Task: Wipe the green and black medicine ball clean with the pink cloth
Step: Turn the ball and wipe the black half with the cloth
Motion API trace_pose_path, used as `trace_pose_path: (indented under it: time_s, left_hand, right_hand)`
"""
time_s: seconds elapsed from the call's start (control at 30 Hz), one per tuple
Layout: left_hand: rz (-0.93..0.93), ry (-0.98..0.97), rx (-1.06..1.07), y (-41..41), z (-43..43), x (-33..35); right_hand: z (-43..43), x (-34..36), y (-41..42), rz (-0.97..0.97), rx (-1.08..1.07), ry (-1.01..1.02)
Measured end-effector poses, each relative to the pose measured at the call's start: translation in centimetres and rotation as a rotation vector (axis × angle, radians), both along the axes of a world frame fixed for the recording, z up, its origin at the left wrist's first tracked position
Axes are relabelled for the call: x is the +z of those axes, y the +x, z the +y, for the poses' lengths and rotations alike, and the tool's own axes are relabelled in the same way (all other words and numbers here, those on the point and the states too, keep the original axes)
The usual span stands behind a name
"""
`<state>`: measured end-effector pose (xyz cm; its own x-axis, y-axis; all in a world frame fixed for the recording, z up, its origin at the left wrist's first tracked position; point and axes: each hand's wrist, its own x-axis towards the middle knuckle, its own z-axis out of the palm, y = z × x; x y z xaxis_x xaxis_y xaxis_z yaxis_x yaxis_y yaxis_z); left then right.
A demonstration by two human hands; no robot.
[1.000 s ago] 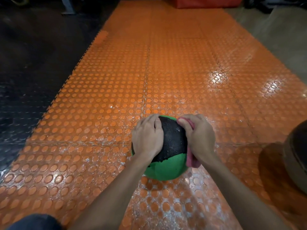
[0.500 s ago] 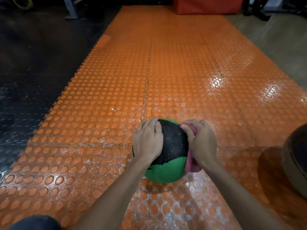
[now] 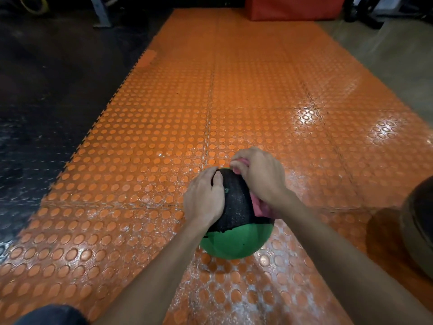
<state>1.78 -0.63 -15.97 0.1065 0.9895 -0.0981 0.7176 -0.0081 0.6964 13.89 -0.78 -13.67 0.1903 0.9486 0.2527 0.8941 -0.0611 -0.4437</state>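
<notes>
Green-and-black medicine ball (image 3: 234,240) on the orange mat (image 3: 257,90).
Black half up, green half down; the bunched pink cloth (image 3: 261,207) lies against its upper right side.

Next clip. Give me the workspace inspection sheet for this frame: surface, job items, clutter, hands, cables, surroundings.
Surface: orange studded mat, glossy, whitish scuffing near the ball.
Job's things: medicine ball on the mat, black panel up; pink cloth pressed on its right side.
Clutter: second dark ball at the right edge.
Hands: left hand holds the ball's left side; right hand grips the cloth.
Cables: none certain; yellow loop far left, unclear.
Surroundings: black floor left, red block at the far end.
</notes>
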Motion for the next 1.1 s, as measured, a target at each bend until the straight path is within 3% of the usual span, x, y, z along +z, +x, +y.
trace_pose_path:
  time_s: [0.27,0.37,0.53,0.6,0.8,0.93,1.03,1.1]
  left_hand:
    - [-0.008,-0.042,-0.038,0.0,0.9,0.7]
    - [0.005,-0.025,-0.077,0.2,0.6,0.4]
    - [-0.060,-0.055,-0.048,-0.8,1.1,-0.3]
    - [-0.090,-0.050,-0.015,-1.1,1.1,-0.5]
    - [-0.105,-0.069,-0.024,-0.9,1.0,-0.4]
    - [-0.027,0.009,-0.075,0.1,0.2,-0.2]
    - [-0.002,0.034,-0.103,0.6,0.0,-0.1]
    - [0.006,0.038,-0.101,0.9,0.1,0.0]
  right_hand:
    - [-10.8,-3.4,-3.5,-0.199,0.159,0.298]
    - [-8.1,-2.5,-2.1,-0.233,0.121,0.266]
    - [-1.0,0.3,-1.7,-0.174,0.021,0.006]
    - [-0.7,0.6,-1.9,-0.169,0.022,0.013]
    - [-9.3,-3.1,-4.1,-0.295,0.126,0.345]
    - [-7.7,-1.7,-2.2,-0.338,0.075,0.202]
    - [-2.2,0.5,0.0,-0.116,-0.008,-0.036]
    - [0.0,0.7,0.8,-0.099,-0.005,-0.107]
